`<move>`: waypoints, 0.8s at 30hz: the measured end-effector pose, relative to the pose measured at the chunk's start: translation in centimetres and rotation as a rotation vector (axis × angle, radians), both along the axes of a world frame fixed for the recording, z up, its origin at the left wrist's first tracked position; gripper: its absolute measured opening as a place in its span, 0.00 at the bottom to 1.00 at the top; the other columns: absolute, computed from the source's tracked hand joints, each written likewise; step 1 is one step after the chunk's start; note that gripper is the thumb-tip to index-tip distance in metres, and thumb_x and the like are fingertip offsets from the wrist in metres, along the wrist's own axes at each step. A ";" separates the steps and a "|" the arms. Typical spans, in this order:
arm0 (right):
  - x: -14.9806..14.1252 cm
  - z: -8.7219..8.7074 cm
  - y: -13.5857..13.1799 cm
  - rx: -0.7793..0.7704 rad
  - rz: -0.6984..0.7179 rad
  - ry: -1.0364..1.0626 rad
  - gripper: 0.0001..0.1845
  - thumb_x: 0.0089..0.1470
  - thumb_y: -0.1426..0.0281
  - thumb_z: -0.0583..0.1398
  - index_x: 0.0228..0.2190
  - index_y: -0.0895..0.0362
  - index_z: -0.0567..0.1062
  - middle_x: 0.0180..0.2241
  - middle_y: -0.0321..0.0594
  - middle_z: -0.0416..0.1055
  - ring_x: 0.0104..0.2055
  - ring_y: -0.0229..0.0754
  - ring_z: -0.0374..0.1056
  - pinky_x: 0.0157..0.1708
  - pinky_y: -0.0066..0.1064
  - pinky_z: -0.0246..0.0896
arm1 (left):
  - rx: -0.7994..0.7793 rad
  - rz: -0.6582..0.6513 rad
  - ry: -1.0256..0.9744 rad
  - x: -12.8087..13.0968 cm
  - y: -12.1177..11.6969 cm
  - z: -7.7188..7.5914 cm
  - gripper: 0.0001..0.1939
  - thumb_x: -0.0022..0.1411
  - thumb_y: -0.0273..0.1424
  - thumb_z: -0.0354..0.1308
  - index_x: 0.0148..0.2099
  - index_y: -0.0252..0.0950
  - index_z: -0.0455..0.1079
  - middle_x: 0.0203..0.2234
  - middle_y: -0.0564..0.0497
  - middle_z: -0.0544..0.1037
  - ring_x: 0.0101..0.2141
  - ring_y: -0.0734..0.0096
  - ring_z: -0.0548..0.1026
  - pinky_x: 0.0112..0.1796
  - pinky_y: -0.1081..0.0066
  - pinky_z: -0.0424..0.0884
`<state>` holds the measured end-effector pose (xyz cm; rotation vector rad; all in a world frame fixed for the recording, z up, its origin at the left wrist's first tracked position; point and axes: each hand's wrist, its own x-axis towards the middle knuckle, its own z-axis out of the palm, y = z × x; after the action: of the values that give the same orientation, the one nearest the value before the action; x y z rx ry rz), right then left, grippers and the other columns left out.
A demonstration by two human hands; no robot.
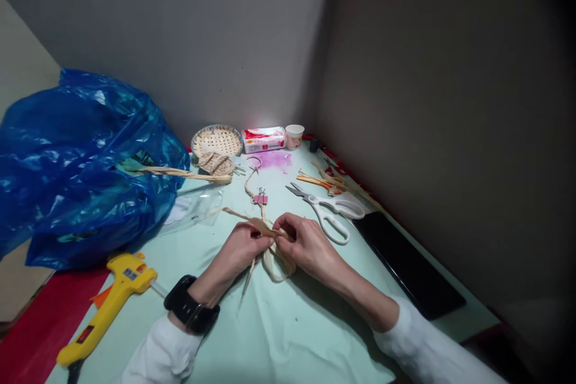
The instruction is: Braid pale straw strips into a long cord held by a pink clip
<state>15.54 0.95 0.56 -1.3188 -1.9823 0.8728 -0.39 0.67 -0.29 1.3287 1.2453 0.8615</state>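
My left hand (pixel 245 246) and my right hand (pixel 307 245) are close together over the middle of the table, both pinching a flat tan strip of dried plant fibre (pixel 258 225). Loops and loose ends of the pale strips hang below my fingers onto the cloth. Beyond my hands runs a thin braided cord (pixel 249 186) of the same fibre, with a pink binder clip (pixel 260 198) on it. The cord seems to lead down to the strips between my hands; the exact join is hidden by my fingers.
White-handled scissors (pixel 330 216) and a black flat slab (pixel 407 264) lie at right. A yellow glue gun (pixel 110 306) and a big blue plastic bag (pixel 90 168) are at left. Behind stand a woven basket (pixel 216 141), a tissue pack (pixel 264 140) and a paper cup (pixel 294 137).
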 end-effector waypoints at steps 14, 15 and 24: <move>1.8 -0.4 1.8 -0.387 -0.120 0.503 0.06 0.39 0.71 0.58 0.25 0.57 0.67 0.20 0.29 0.59 0.20 0.31 0.53 0.19 0.23 0.47 | -0.140 -0.055 -0.012 -0.5 -0.1 0.2 0.11 0.53 0.36 0.61 0.30 0.31 0.71 0.16 0.59 0.62 0.16 0.83 0.54 0.19 0.75 0.45; 1.7 -0.5 1.8 -0.395 -0.109 0.504 0.06 0.40 0.71 0.59 0.25 0.57 0.66 0.19 0.28 0.59 0.19 0.31 0.53 0.19 0.23 0.47 | -0.132 -0.052 -0.019 -0.5 -0.1 0.1 0.12 0.55 0.37 0.60 0.30 0.31 0.70 0.14 0.60 0.60 0.15 0.82 0.53 0.19 0.75 0.46; 0.0 -2.4 1.5 -0.333 -0.077 0.416 0.09 0.41 0.72 0.60 0.30 0.60 0.73 0.23 0.33 0.67 0.24 0.34 0.60 0.23 0.23 0.54 | -0.064 -0.034 -0.012 -0.2 0.0 -0.3 0.12 0.53 0.35 0.61 0.27 0.31 0.68 0.16 0.58 0.62 0.18 0.81 0.55 0.20 0.75 0.48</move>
<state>15.57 2.41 -1.86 -1.2519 -1.4997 1.3587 -0.63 0.67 -0.57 1.2881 1.2280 0.7984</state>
